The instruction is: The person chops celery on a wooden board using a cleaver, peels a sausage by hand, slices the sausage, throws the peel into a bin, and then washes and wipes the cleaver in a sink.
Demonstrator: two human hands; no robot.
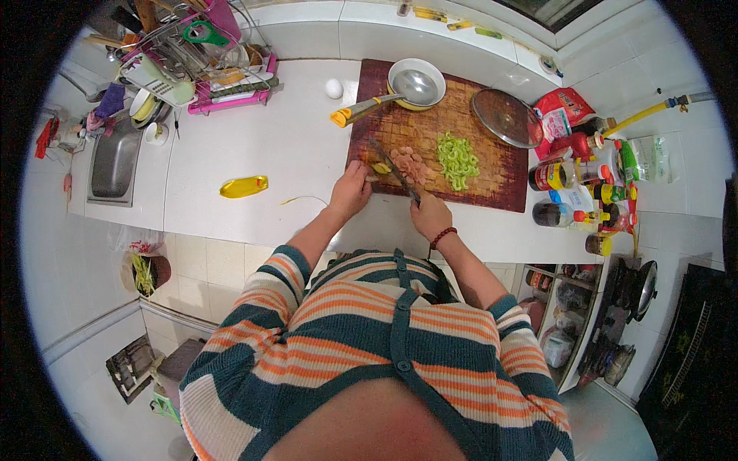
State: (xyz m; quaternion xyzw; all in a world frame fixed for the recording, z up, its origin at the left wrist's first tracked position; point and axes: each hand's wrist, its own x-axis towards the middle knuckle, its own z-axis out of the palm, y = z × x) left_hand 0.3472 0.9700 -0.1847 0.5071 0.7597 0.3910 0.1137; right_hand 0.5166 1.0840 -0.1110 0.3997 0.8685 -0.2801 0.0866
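My right hand (431,218) grips the handle of a kitchen knife (398,171), whose blade slants up and left across the wooden cutting board (490,184). My left hand (350,187) is at the board's left front corner with curled fingers. A small pale piece shows by its fingertips; whether they pinch it is unclear. Yellowish slices (380,167), perhaps ginger, lie just left of the blade. Right of the blade is a pile of pink sliced sausage or meat (411,163). Farther right sits a heap of chopped green vegetable (457,161).
At the board's back, a ladle (375,106) rests across a bowl (441,86). A glass lid (507,118) leans at the right, near sauce bottles (550,176). An egg (334,89), a yellow packet (244,186), a dish rack (230,98) and a sink (112,164) are leftward.
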